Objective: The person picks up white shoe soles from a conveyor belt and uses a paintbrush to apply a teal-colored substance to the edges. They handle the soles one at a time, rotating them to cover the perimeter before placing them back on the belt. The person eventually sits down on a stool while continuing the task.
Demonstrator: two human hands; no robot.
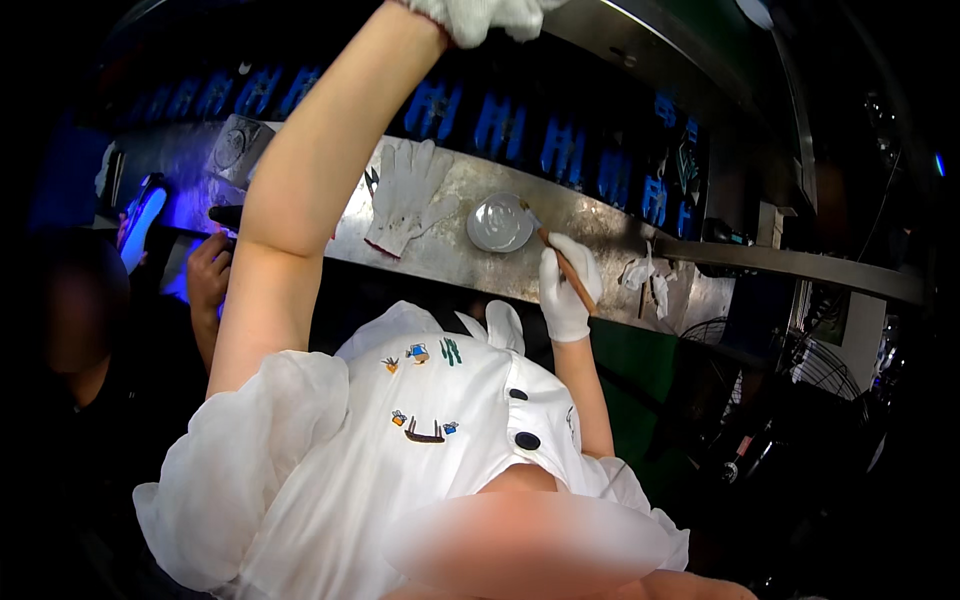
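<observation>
My right hand [568,285], in a thin white glove, is closed round a wooden-handled brush [568,265]. The brush slants up to the left, and its tip is at the right rim of a small white bowl [500,222] with pale, shiny contents. My left hand [488,14] wears a white knitted glove and is raised far forward; the upper picture edge cuts it off, so its grip is hidden. An unworn white knitted glove [405,190] lies flat on the metal bench [455,262], left of the bowl.
Along the bench's far side runs a row of blue-lit pieces [497,125]. At left, a co-worker's hand [208,270] is beside a glowing blue sole-shaped piece [143,225]. A crumpled white scrap [650,280] lies right of my hand. A curved metal bar [800,262] and wire fan guard [825,365] stand at right.
</observation>
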